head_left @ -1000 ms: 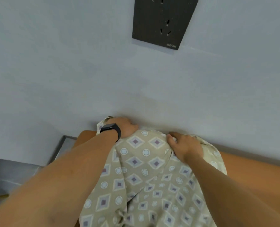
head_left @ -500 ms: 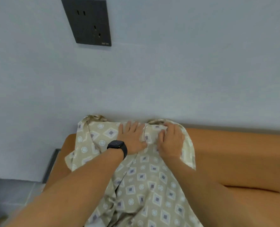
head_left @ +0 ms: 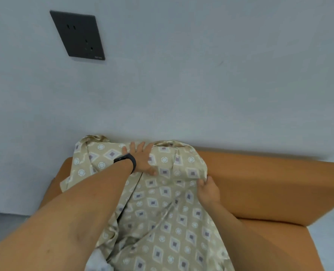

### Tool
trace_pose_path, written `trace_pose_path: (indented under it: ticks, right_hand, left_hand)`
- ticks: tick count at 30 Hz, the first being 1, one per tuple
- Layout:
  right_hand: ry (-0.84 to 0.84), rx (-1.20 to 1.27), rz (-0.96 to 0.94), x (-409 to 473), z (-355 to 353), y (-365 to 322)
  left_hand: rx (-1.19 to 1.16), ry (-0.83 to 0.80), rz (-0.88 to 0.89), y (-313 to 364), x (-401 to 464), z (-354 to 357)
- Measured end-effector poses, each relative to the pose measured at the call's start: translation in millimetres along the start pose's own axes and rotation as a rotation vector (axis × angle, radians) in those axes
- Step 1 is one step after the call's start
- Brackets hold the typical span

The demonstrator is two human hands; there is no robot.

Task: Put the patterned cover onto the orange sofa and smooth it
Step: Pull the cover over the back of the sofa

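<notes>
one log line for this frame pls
step: spreading cover | left hand: flat on patterned cover at backrest top | right hand: pinching cover edge | orange sofa: right part bare

We see soft, even indoor light, faint shadows, no glare, slight overall blur and wide-angle bending toward the edges.

Wall socket (head_left: 77, 35) bears small print — too blurred to read.

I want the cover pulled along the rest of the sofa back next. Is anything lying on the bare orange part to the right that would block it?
Nothing visible does. The orange sofa back right of the patterned cover is bare. The right hand grips the cover's right edge; the left hand presses it flat at the top.
</notes>
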State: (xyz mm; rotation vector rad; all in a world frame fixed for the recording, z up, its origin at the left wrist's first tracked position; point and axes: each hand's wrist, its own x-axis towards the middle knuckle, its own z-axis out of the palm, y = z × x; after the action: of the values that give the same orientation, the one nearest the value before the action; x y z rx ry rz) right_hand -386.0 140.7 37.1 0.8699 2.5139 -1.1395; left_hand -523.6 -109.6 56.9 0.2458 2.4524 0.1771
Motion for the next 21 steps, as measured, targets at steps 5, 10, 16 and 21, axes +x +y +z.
trace_pose_path:
  ticks: [5, 10, 16, 21]
  right_hand:
    - [0.162, -0.020, -0.091, 48.8, -71.0, -33.9]
    - [0.569, 0.001, -0.124, 93.9, -105.5, -72.9]
    - [0.440, -0.684, -0.134, 140.9, -105.8, -19.9]
    - [0.526, -0.371, 0.035, 115.3, -81.8, -14.4]
  left_hand:
    - [-0.038, 0.034, 0.010, 1.4, 0.8, 1.4]
    - [-0.061, 0.047, 0.020, -2.2, 8.6, 4.7]
    - [0.034, 0.023, -0.028, 2.8, 19.6, 11.4]
    - [0.137, 0.033, -0.060, 8.3, 25.8, 8.3]
